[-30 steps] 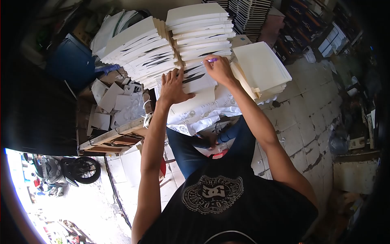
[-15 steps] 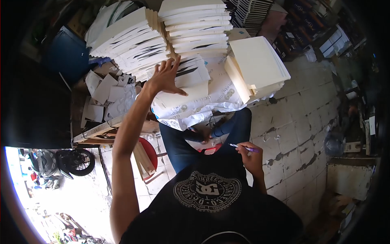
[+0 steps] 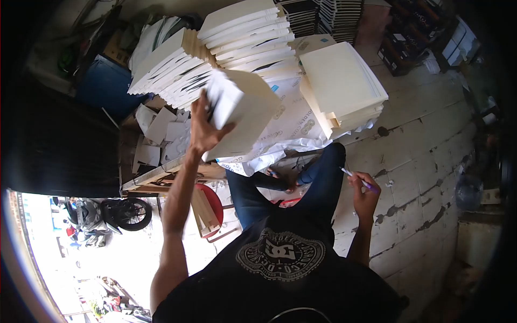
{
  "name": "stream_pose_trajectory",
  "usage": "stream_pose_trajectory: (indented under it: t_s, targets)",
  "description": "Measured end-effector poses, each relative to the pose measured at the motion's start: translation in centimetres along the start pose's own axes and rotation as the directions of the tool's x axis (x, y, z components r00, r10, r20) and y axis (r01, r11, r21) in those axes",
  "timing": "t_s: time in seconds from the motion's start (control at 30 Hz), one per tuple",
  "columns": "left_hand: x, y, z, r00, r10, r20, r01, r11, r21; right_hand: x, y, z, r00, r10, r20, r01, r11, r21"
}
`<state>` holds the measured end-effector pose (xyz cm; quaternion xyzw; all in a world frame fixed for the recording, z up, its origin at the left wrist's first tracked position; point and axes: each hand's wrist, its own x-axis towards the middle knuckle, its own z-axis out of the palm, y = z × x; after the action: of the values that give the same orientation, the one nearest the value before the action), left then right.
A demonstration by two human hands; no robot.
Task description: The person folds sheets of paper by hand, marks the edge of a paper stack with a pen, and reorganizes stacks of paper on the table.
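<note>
My left hand [image 3: 207,126] grips the left edge of a cream paper block [image 3: 250,107], which is tilted up over the work surface. Its white side, blurred by motion, faces left. My right hand [image 3: 366,194] is low at the right, beside my knee, with a purple and white pen [image 3: 360,180] pinched in its fingers. Behind the block rise two tall stacks of similar paper blocks, one at the left [image 3: 167,64] and one in the middle [image 3: 247,32]. Printed white wrapping paper [image 3: 293,116] covers the surface under it.
A cream stack [image 3: 344,81] sits on the right of the surface. An open box of paper scraps [image 3: 159,129] is at the left. Below it are a red stool [image 3: 212,204] and a motorcycle [image 3: 107,215]. Dark boxes [image 3: 404,48] stand at the back right.
My left hand has taken hold of the block and tilted it up off the surface. My right hand has moved from the paper down to beside my knee, still with the pen.
</note>
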<state>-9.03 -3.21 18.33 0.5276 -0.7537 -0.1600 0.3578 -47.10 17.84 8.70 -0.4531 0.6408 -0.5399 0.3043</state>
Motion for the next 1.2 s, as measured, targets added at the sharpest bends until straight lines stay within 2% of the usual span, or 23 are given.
stream_pose_trajectory:
  t_s: [0.03, 0.07, 0.1, 0.13, 0.17, 0.23, 0.3, 0.37, 0.4, 0.43, 0.5, 0.6, 0.7, 0.73, 0.77, 0.8, 0.83, 0.9, 0.97, 1.0, 1.1, 1.13, 1.2]
  targets:
    - [-1.0, 0.7, 0.2, 0.986, -0.093, -0.135, 0.060, 0.971, -0.230, 0.3, 0.4, -0.2, 1.000, 0.026, -0.007, -0.026, 1.000, 0.001]
    - [-1.6, 1.7, -0.1, 0.985, -0.169, -0.039, 0.124, 0.843, -0.523, 0.7, 1.0, -0.4, 0.999, 0.052, 0.001, -0.052, 0.999, 0.000]
    - [-2.6, 2.5, 0.9, 0.951, -0.307, -0.049, 0.182, 0.680, -0.710, 0.9, 1.3, -0.2, 0.999, 0.052, -0.016, -0.052, 0.998, 0.030]
    - [-3.7, 0.8, 2.3, 0.916, -0.399, -0.030, 0.172, 0.459, -0.871, 1.1, 1.6, -0.2, 0.998, 0.052, -0.034, -0.050, 0.997, 0.058]
    - [-4.7, -0.8, 3.6, 0.876, -0.482, 0.014, 0.130, 0.207, -0.970, 1.1, 1.9, -0.1, 0.997, 0.052, -0.052, -0.048, 0.995, 0.084]
    - [-5.1, 2.2, 6.1, 0.787, -0.601, -0.141, -0.041, 0.177, -0.983, 1.1, 2.2, -0.1, 0.996, 0.076, -0.048, -0.069, 0.988, 0.136]
    - [-5.1, 1.9, 8.3, 0.758, -0.645, -0.098, -0.145, -0.021, -0.989, 0.9, 2.4, 0.1, 0.995, 0.092, -0.045, -0.082, 0.981, 0.176]
    - [-4.9, 0.5, 10.4, 0.722, -0.688, -0.071, -0.142, -0.047, -0.989, 0.5, 2.1, 0.0, 0.994, 0.109, -0.031, -0.103, 0.981, 0.163]
    - [-5.0, -1.4, 11.8, 0.610, -0.792, -0.008, -0.114, -0.078, -0.990, 0.3, 2.0, 0.0, 0.993, 0.115, -0.019, -0.110, 0.981, 0.157]
    - [-5.2, -3.0, 13.1, 0.558, -0.829, 0.031, -0.056, -0.076, -0.996, 0.1, 2.1, 0.0, 0.995, 0.101, -0.012, -0.098, 0.984, 0.145]
    - [-6.0, -3.7, 14.5, 0.630, -0.776, 0.043, 0.019, -0.040, -0.999, -0.3, 2.5, -0.1, 0.997, 0.078, -0.011, -0.076, 0.990, 0.119]
    - [-7.0, -2.1, 13.8, 0.559, -0.816, 0.144, 0.161, -0.063, -0.985, -0.9, 2.4, 0.3, 0.994, 0.105, -0.041, -0.095, 0.978, 0.188]
    - [-7.6, -3.6, 14.3, 0.633, -0.758, 0.157, 0.175, -0.058, -0.983, -0.5, 2.2, 3.0, 0.991, 0.028, -0.132, 0.008, 0.964, 0.265]
    - [-7.5, -3.4, 14.3, 0.627, -0.759, 0.173, 0.192, -0.065, -0.979, -0.2, 2.0, 3.9, 0.996, 0.011, -0.087, 0.014, 0.960, 0.280]
    - [-7.5, -3.2, 14.4, 0.621, -0.760, 0.190, 0.209, -0.073, -0.975, 0.4, 1.8, 4.7, 0.999, -0.038, -0.029, 0.043, 0.983, 0.181]
    - [-7.6, -3.0, 14.5, 0.612, -0.762, 0.209, 0.228, -0.083, -0.970, 1.1, 2.1, 6.1, 0.993, -0.118, 0.000, 0.116, 0.976, 0.182]
    - [-7.7, -3.3, 14.6, 0.595, -0.764, 0.247, 0.260, -0.108, -0.960, 1.9, 2.1, 7.8, 0.985, -0.171, 0.007, 0.163, 0.952, 0.258]
    - [-7.4, -4.2, 14.6, 0.565, -0.763, 0.314, 0.312, -0.154, -0.938, 3.7, 1.6, 10.4, 0.933, -0.359, -0.024, 0.359, 0.930, 0.082]
    - [-7.4, -4.3, 14.9, 0.625, -0.701, 0.342, 0.298, -0.190, -0.935, 5.5, 0.1, 11.7, 0.962, -0.245, 0.117, 0.240, 0.969, 0.057]
    - [-7.6, -4.4, 14.9, 0.652, -0.671, 0.354, 0.295, -0.206, -0.933, 6.4, -1.3, 12.3, 0.973, -0.156, 0.172, 0.166, 0.985, -0.044]
    - [-7.1, -3.5, 15.2, 0.573, -0.737, 0.358, 0.310, -0.210, -0.927, 9.5, -3.8, 14.1, 0.927, -0.274, 0.254, 0.366, 0.810, -0.458]
    - [-7.1, -3.5, 15.2, 0.553, -0.750, 0.363, 0.324, -0.208, -0.923, 10.8, -2.2, 15.5, 0.918, -0.329, 0.221, 0.396, 0.765, -0.508]
    - [-7.0, -3.4, 15.2, 0.550, -0.738, 0.392, 0.348, -0.224, -0.910, 13.7, 0.3, 18.0, 0.940, -0.249, 0.235, 0.340, 0.602, -0.723]
